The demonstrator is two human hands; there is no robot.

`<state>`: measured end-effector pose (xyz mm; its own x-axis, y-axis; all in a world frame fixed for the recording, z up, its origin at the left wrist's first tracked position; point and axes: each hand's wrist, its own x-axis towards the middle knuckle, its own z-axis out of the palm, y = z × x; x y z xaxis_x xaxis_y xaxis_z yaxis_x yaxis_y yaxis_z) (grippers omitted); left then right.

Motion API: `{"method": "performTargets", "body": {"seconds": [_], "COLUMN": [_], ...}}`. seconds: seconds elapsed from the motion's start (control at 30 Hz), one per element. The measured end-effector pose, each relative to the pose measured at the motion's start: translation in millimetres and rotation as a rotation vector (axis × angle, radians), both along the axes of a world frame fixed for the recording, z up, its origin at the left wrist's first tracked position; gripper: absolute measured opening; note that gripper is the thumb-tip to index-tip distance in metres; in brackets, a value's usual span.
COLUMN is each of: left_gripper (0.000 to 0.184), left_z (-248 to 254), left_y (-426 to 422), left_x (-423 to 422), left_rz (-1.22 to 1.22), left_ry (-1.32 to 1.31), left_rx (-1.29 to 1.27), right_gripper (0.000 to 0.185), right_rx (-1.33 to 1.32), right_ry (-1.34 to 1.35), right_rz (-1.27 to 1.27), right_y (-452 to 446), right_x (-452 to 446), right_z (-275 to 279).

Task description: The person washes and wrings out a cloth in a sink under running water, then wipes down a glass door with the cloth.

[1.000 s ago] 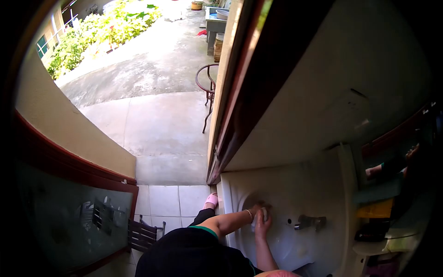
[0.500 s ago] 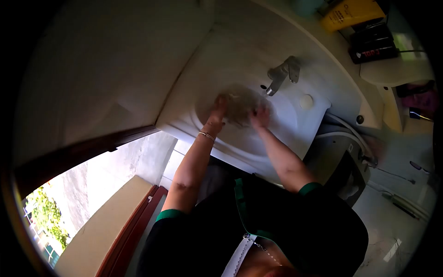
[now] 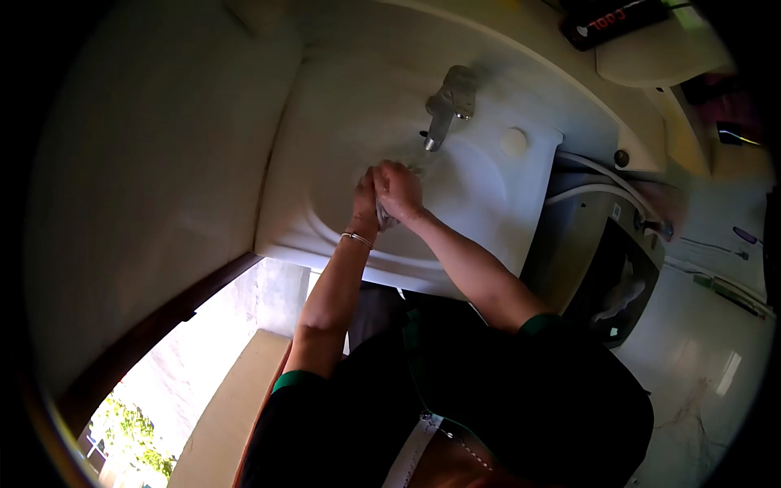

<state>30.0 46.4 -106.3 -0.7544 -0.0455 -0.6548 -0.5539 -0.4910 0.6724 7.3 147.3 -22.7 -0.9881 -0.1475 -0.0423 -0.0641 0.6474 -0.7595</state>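
Note:
Over the white washbasin [image 3: 488, 220], my two hands are pressed together below the metal faucet [image 3: 443, 110]. My left hand [image 3: 364, 198], with a thin bracelet at its wrist, is closed against the other. My right hand [image 3: 399, 189] curls over it from the right. Between and below the palms shows a small part of a pale, crumpled cloth [image 3: 384, 218]; most of it is hidden by the fingers.
A round whitish piece [image 3: 514, 142] lies on the basin's right rim. White hoses [image 3: 598, 193] run beside a dark-fronted appliance [image 3: 618, 285] at the right. A black package [image 3: 610, 23] sits on the shelf above. A wall [image 3: 163, 138] borders the left.
My hands were apart and spread low in the basin. They have come together, closing on the pale cloth. The view has shifted, so the faucet appears farther left and higher.

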Motion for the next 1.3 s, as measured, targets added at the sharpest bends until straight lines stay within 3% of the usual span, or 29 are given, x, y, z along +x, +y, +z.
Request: {"method": "performTargets", "body": {"seconds": [0.1, 0.13, 0.23, 0.27, 0.3, 0.37, 0.4, 0.47, 0.5, 0.57, 0.6, 0.73, 0.77, 0.83, 0.9, 0.97, 1.03, 1.1, 1.13, 1.2, 1.23, 1.27, 1.3], "left_gripper": [0.045, 0.061, 0.062, 0.073, 0.073, 0.073, 0.073, 0.075, 0.072, 0.066, 0.063, 0.052, 0.049, 0.043, 0.049, 0.058, 0.065, 0.072, 0.067, 0.064, 0.063, 0.054, 0.048], "left_z": [7.6, 27.4, 47.3, 14.2, 20.6, 44.9, 34.3, 1.2, -10.7, -20.7, -16.8, 14.9, 23.3, 26.8, 23.5, 57.4, 62.5, 54.9, 67.6, 37.3, 23.2, 19.1, -14.6], "left_y": [-1.5, -16.5, -51.5, -65.7, -58.4, -34.0, -31.4, -25.0, -27.6, -35.2, -32.4, -5.7, 1.6, 3.3, -7.4, -34.6, -43.0, -45.0, -29.4, -30.4, -31.3, -35.2, -49.4], "left_x": [2.6, 3.8, 20.0, 23.5, 19.2, 12.0, 2.4, -9.4, -11.2, -6.0, -3.2, 1.0, 0.6, 1.4, 2.0, 10.3, 24.3, 31.3, 26.0, 5.9, 2.3, 6.8, 6.5], "left_rz": [0.164, -0.036, 0.005, -0.061, -0.066, -0.069, -0.073, 0.048, 0.087, 0.097, 0.109, 0.112, 0.073, -0.011, 0.017, -0.198, -0.092, -0.198, -0.086, -0.061, -0.033, -0.033, -0.028], "left_ry": [0.044, 0.093, 0.01, 0.028, 0.023, -0.119, -0.115, -0.139, -0.103, -0.019, 0.007, -0.07, -0.105, -0.116, 0.026, 0.102, -0.018, -0.023, -0.166, -0.26, -0.368, -0.005, -0.02], "left_rx": [0.212, -0.014, 0.168, 0.146, 0.144, 0.236, 0.232, 0.29, 0.381, 0.537, 0.576, 0.388, 0.333, 0.243, 0.099, 0.03, 0.031, -0.002, 0.005, 0.052, 0.103, 0.303, 0.601], "right_gripper": [0.024, 0.024, 0.036, 0.043, 0.043, 0.046, 0.044, 0.04, 0.037, 0.036, 0.027, 0.024, 0.026, 0.03, 0.036, 0.047, 0.056, 0.056, 0.049, 0.042, 0.042, 0.042, 0.042], "right_rx": [0.16, 0.241, 0.395, 0.485, 0.485, -0.578, -0.65, -0.583, -0.43, -0.355, -0.281, -0.253, -0.168, -0.087, 0.173, 0.272, 0.207, 0.283, 0.077, -0.517, -0.451, -0.381, -0.437], "right_ry": [-0.023, 0.093, 0.342, 0.472, 0.466, -0.64, -0.625, -0.276, 0.052, 0.083, -0.042, 0.029, -0.173, -0.092, -0.24, -0.008, -0.085, 0.088, -0.17, -0.415, -0.244, -0.073, -0.162], "right_rz": [-0.108, -0.11, -0.14, -0.187, -0.192, -0.354, -0.296, -0.132, -0.023, 0.191, 0.265, -0.063, -0.144, -0.07, 0.087, 0.022, -0.024, -0.208, -0.205, -0.04, 0.055, 0.151, 0.233], "right_y": [39.1, 60.2, 83.9, 85.7, 77.2, 37.2, 17.1, -17.3, -24.6, -22.2, -18.9, -5.3, 7.6, 36.8, 61.8, 91.7, 93.3, 72.4, 52.4, 19.6, 5.6, -4.5, -7.5], "right_x": [-20.0, -20.1, -4.0, 3.5, 5.7, 12.2, 15.1, 31.9, 38.2, 42.0, 38.4, -0.8, -17.0, -31.1, -33.0, -26.1, -8.9, 14.5, 10.7, 16.4, 27.9, 38.6, 44.5], "right_z": [-35.2, -51.2, -70.9, -74.3, -77.9, -81.5, -75.5, -42.3, -15.1, 43.7, 64.4, -10.0, -13.2, -22.7, -13.3, -21.7, -53.4, -113.2, -114.4, -85.4, -56.0, -16.1, 31.2]}}
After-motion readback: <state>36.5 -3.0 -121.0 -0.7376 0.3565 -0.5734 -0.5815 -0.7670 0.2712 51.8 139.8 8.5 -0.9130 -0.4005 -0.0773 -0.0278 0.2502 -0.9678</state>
